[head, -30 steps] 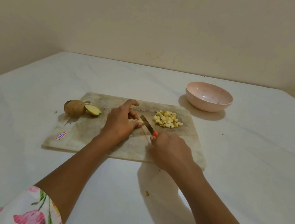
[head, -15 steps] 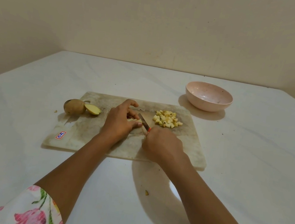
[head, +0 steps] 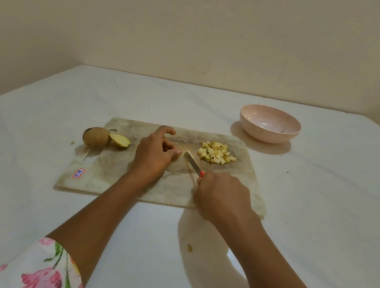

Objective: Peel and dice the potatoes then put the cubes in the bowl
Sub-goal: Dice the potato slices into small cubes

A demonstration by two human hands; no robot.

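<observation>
A white bench [head: 30, 194] is taking up most of the view, running back to a plain wall. A pale, stained cutting board [head: 107, 169] is lying flat on it, long side toward the person.

The left hand [head: 153, 153] is resting on the middle of the board, with a flowered sleeve [head: 44, 270] showing at the forearm. Its fingers [head: 168, 131] are curling down toward the board and the thumb tip is pointing toward the blade. The hand is hiding whatever is under it, so I cannot tell whether it is holding anything. The right hand [head: 221, 194] is hovering over the near right part of the board, its fingers wrapping tightly round a knife's handle.

A pink bowl [head: 268, 135] is standing upright on the bench beyond the board's far right corner, apart from it, with only a few specks showing inside.

A whole, unpeeled potato [head: 96, 136] is sitting at the board's far left edge. A heap of yellow potato cubes [head: 216, 156] is lying on the far right part of the board, not in the bowl. A cut potato piece [head: 120, 140] is leaning against the whole potato, cut face up.

The knife [head: 192, 163] is angling across the board between the left thumb and the cubes, with a bit of orange handle showing at the right hand.

A small red and blue sticker [head: 79, 173] is sitting near the board's near left corner. A tiny scrap [head: 189, 248] is lying on the bench in front of the board.
</observation>
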